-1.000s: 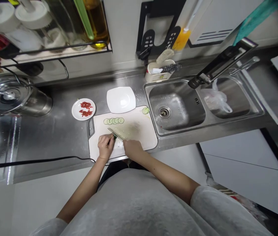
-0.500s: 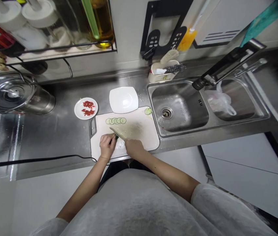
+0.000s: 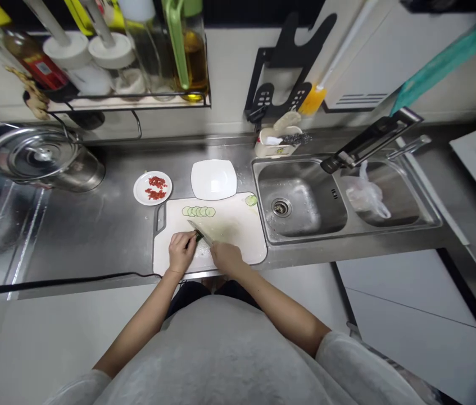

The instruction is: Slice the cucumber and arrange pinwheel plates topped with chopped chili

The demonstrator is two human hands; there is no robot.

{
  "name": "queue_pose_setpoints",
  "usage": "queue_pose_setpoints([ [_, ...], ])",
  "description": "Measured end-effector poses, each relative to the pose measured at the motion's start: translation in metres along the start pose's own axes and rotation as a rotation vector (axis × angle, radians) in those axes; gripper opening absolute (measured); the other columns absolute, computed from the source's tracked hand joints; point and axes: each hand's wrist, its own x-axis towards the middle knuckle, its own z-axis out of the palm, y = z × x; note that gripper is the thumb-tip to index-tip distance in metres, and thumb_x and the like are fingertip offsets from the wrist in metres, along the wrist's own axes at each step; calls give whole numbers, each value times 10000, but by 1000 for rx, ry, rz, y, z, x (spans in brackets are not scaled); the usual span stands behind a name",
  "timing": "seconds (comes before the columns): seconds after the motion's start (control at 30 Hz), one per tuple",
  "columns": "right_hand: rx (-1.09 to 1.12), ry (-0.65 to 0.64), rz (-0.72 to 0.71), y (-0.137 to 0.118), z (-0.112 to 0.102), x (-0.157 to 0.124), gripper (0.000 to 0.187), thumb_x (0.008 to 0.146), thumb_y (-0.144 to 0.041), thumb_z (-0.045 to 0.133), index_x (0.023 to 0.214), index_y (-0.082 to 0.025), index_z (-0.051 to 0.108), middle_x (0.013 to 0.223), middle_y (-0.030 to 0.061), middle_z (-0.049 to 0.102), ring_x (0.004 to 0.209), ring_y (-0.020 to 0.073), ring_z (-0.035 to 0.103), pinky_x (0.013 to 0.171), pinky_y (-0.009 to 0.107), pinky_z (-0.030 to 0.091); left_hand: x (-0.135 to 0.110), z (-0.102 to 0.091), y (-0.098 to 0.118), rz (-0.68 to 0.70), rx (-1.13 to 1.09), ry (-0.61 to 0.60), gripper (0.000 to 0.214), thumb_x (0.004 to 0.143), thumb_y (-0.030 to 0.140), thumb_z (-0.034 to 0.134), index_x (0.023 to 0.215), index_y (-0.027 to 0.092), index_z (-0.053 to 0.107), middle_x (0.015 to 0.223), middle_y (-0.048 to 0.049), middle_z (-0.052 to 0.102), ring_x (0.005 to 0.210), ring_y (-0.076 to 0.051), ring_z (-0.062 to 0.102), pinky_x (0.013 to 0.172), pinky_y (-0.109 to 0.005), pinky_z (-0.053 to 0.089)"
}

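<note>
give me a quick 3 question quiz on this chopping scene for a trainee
1. True or false: the right hand holds the knife over the cutting board.
2. Where are the red pieces? A the round plate, B the square plate, C the sink.
3. What does the left hand steady beside the blade?

Key: 1 true. 2 A. 3 the cucumber.

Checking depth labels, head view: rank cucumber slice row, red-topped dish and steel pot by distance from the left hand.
From the left hand:
1. Cucumber slice row, just ahead on the board.
2. Red-topped dish, beyond the board's left corner.
3. Steel pot, far left on the counter.
</note>
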Motion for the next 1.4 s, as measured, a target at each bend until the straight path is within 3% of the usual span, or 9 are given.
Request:
queue_pose_setpoints([
  [0.17, -65, 112, 38, 15, -4, -15, 367, 968, -365, 325, 1242, -184, 489, 951, 113, 700, 919, 232, 655, 750, 317, 423, 3, -7, 5, -146, -29, 106, 267, 912, 352, 484, 1081, 197, 622, 985, -85, 673, 887, -199, 604, 803, -351, 480],
  [0.3, -191, 200, 49, 29, -10, -28, 353, 955, -375, 374, 1229, -187, 492, 953, 114, 695, 919, 231, 647, 776, 324, 389, 22, -13, 12, -235, -72, 201, 287, 910, 353, 472, 1121, 213, 608, 1023, -89, 645, 962, -212, 592, 817, -356, 477],
  [0.37, -250, 234, 42, 34, -13, -33, 388, 939, -394, 419, 1260, -182, 471, 981, 122, 688, 944, 236, 636, 790, 327, 376, 36, -14, 19, -182, -71, 130, 274, 878, 366, 527, 1097, 236, 631, 1034, -87, 634, 995, -231, 579, 849, -380, 465],
  [0.5, -320, 272, 4, 44, -17, -43, 451, 926, -407, 462, 1306, -164, 441, 1006, 139, 680, 969, 241, 621, 807, 325, 355, 59, -9, 38, -52, 4, -139, 287, 788, 406, 647, 1048, 289, 677, 1106, -90, 624, 1072, -294, 535, 903, -468, 412],
  [0.63, -357, 264, -12, 54, -16, -53, 472, 916, -404, 493, 1315, -157, 445, 993, 146, 682, 963, 238, 620, 803, 317, 348, 67, -2, 57, -44, 3, -383, 134, 785, 339, 643, 896, 296, 706, 1086, -53, 652, 1082, -282, 539, 967, -509, 333],
  [0.73, -358, 259, 12, 61, -11, -61, 465, 907, -392, 513, 1307, -160, 464, 978, 138, 689, 947, 240, 626, 797, 320, 351, 66, 4, 67, -100, -37, -472, 93, 779, 292, 621, 838, 271, 689, 1038, -23, 668, 1051, -242, 558, 979, -459, 323],
  [0.87, -340, 268, 73, 73, 1, -70, 420, 891, -348, 542, 1269, -172, 500, 967, 124, 699, 935, 234, 636, 792, 310, 355, 66, 12, 71, -323, -78, -464, 123, 796, 294, 565, 846, 253, 670, 887, 0, 695, 915, -197, 607, 892, -365, 378],
  [0.97, -318, 273, 120, 80, 10, -76, 400, 884, -325, 555, 1255, -186, 507, 965, 113, 706, 930, 223, 643, 789, 296, 357, 71, 20, 68, -457, -55, -410, 146, 810, 267, 535, 875, 255, 665, 837, 16, 710, 844, -182, 624, 897, -366, 360],
  [1.4, -275, 347, 211, 93, 21, -84, 371, 914, -356, 510, 1249, -199, 531, 869, 78, 724, 892, 224, 669, 789, 305, 375, 105, 50, 48, -436, 157, -375, 208, 831, 225, 479, 947, 228, 651, 898, -59, 716, 933, -246, 615, 863, -400, 313],
])
